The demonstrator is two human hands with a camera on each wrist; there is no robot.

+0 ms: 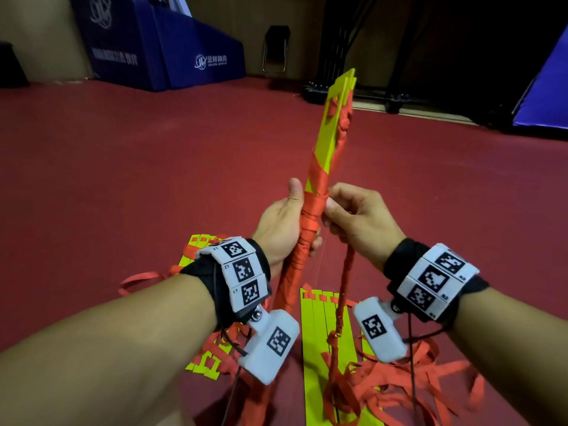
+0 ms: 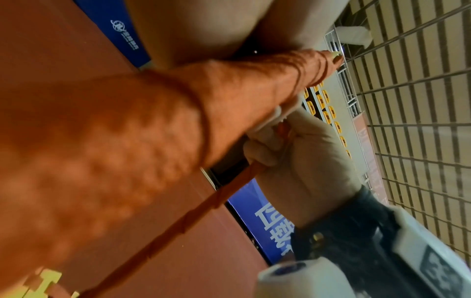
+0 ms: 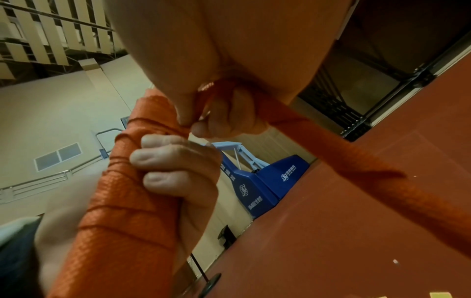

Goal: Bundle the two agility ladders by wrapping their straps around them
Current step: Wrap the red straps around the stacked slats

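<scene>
Pinching: right hand [image 1: 359,222] nips the orange strap [image 1: 345,290] against the wound section.
Clamping: left hand [image 1: 284,224] curls round the bundled ladder [image 1: 330,139], held upright.
Elsewhere: second ladder [image 1: 319,333] lies on the red floor [image 1: 123,167], straps tangled.
Risk: slackening the pinch probably loosens the turns; trailing strap may snag the floor tangle.

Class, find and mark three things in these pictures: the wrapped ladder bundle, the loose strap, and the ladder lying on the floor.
wrapped ladder bundle [image 1: 309,224], head view, on its strap-wound middle.
loose strap [image 1: 349,265], head view, on the hanging length.
ladder on the floor [image 1: 319,321], head view, on a yellow rung.
</scene>
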